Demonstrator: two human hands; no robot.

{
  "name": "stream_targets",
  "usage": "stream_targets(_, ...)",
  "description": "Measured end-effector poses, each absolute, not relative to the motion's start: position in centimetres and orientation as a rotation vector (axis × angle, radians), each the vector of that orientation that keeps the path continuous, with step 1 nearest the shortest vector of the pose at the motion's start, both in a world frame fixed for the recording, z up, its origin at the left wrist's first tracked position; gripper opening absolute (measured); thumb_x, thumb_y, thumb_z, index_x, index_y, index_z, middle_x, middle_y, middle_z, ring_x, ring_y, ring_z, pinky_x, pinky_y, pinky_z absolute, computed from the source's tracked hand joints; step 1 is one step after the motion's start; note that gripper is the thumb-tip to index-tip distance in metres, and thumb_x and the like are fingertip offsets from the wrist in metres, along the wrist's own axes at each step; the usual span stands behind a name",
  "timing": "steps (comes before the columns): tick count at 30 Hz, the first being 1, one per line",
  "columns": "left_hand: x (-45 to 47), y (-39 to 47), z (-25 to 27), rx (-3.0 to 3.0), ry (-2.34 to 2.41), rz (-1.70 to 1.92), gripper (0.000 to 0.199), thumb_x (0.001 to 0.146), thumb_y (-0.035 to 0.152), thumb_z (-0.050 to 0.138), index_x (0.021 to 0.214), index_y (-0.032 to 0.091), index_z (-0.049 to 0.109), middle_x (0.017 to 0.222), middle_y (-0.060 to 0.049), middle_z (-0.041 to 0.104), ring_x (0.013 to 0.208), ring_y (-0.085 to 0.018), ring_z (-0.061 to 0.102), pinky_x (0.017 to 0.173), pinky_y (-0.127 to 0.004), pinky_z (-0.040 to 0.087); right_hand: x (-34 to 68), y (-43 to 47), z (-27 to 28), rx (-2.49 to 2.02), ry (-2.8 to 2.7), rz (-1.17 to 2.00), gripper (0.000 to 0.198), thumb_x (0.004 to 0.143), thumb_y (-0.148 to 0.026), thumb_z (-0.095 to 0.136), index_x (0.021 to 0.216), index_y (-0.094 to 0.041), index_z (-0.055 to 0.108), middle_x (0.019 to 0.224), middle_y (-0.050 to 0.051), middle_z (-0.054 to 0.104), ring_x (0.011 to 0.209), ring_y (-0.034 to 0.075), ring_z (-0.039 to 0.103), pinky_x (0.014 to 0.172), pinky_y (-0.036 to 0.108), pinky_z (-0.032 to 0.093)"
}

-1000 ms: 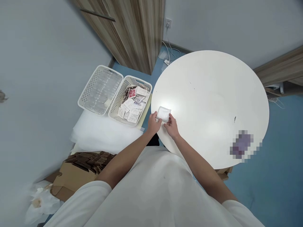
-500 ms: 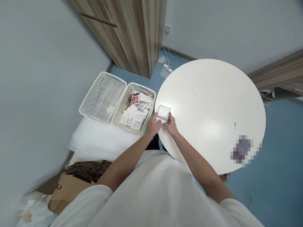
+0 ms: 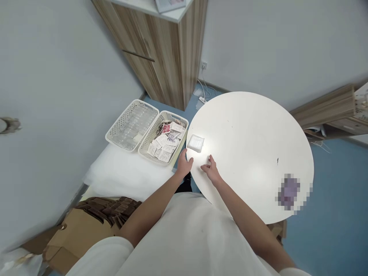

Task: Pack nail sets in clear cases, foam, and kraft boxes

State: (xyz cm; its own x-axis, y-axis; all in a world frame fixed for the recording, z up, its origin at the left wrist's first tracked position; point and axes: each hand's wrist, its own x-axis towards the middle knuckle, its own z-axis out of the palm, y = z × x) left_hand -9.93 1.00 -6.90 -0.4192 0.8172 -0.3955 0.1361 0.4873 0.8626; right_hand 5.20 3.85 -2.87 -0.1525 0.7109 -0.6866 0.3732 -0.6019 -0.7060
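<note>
A small square packet wrapped in white translucent foam sheet (image 3: pixel 196 143) lies flat near the left edge of the round white table (image 3: pixel 247 126). Just below its left corner is my left hand (image 3: pixel 184 164), thumb and fingers apart and holding nothing. My right hand (image 3: pixel 212 168) hovers over the table to the lower right of the packet, its fingers spread and free of it. What is inside the wrapping cannot be made out.
Left of the table stand a white basket of printed cards and small packs (image 3: pixel 140 150) and another basket of clear plastic pieces (image 3: pixel 107 136). White foam sheets (image 3: pixel 120 168) are stacked before them, with cardboard (image 3: pixel 77 234) below. A pixelated purple item (image 3: pixel 289 191) lies on the table's right.
Both hands have let go of the white wrapped packet and drawn back towards my body. The packet now rests on the table. The view has tilted up.
</note>
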Motion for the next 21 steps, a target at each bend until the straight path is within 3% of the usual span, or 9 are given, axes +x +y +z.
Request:
stream_targets(6, -6.4, -2.6, -5.6, 0.731, 1.807, 1.053, 0.059, 0.074, 0.024, 0.056, 0.128, 0.019, 0.032, 0.134, -0.014, 0.036, 0.122, -0.024, 0.037, 0.098, -0.038, 0.033, 10.3, -0.6, -2.2, -1.759, -1.237, 1.893, 0.083, 0.066, -0.037, 0.058, 0.137, -0.029, 0.015, 0.134, 0.006, 0.032, 0.092, 0.016, 0.053, 0.077, 0.029, 0.046)
stream_targets(11, -2.9, -6.2, -4.1, 0.603, 1.729, 1.045, 0.07, 0.075, 0.029, 0.058, 0.133, 0.018, 0.02, 0.123, -0.017, 0.046, 0.098, -0.019, 0.057, 0.081, -0.032, 0.045, 14.7, -3.8, -1.1, -1.66, -1.308, 1.942, 0.073, 0.068, -0.038, 0.055, 0.134, -0.027, 0.025, 0.125, 0.007, 0.043, 0.087, 0.016, 0.055, 0.075, 0.03, 0.045)
stream_targets(21, -0.8, -14.8, 0.7, 0.676, 1.764, 0.94, 0.071, 0.079, 0.038, 0.051, 0.135, 0.017, 0.013, 0.119, -0.015, 0.048, 0.092, -0.016, 0.056, 0.075, -0.029, 0.047, 18.2, -6.2, -0.3, -1.447, -1.55, 2.048, 0.05, 0.069, -0.039, 0.053, 0.117, -0.027, 0.046, 0.107, 0.007, 0.055, 0.077, 0.017, 0.061, 0.068, 0.033, 0.047)
